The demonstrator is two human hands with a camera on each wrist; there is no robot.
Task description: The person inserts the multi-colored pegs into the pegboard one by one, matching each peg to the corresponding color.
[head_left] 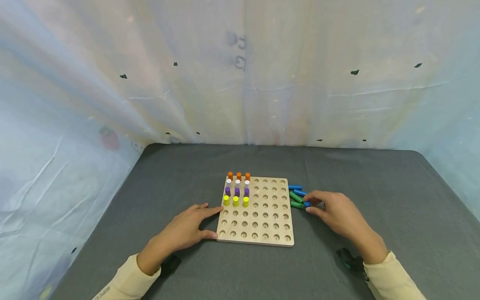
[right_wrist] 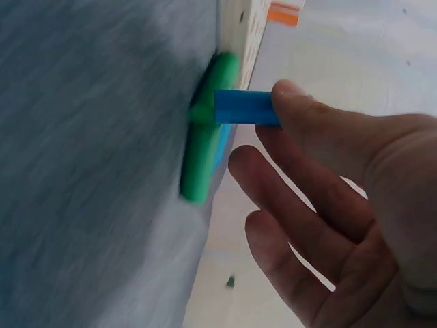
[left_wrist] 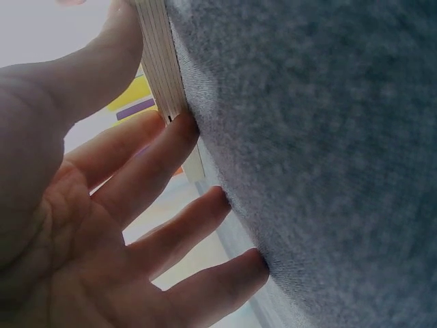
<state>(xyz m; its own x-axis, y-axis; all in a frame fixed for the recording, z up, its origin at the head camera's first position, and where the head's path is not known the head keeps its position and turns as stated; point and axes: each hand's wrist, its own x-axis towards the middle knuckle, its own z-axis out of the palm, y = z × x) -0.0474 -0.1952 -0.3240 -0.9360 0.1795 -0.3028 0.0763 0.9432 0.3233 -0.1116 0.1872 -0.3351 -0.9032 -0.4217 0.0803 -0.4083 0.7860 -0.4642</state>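
Note:
A square wooden pegboard point(head_left: 270, 211) with rows of round holes lies on the grey cloth. Three pegs each of orange point(head_left: 238, 176), white point(head_left: 238, 183), purple point(head_left: 237, 192) and yellow point(head_left: 236, 201) stand upright in its far left part. With straight fingers, my left hand point(head_left: 187, 227) touches the board's left edge; the left wrist view shows its fingertips along the wooden side. My right hand point(head_left: 339, 212) pinches a blue peg point(right_wrist: 244, 107) between thumb and forefinger, just right of the board. Green pegs point(right_wrist: 199, 160) lie close behind that peg.
Beside the board's right edge lie loose blue pegs point(head_left: 295, 187) and green pegs point(head_left: 295, 197). The grey cloth point(head_left: 180, 175) covers the table up to a pale hanging sheet point(head_left: 281, 104) at the back. A dark strap point(head_left: 348, 259) shows near my right wrist.

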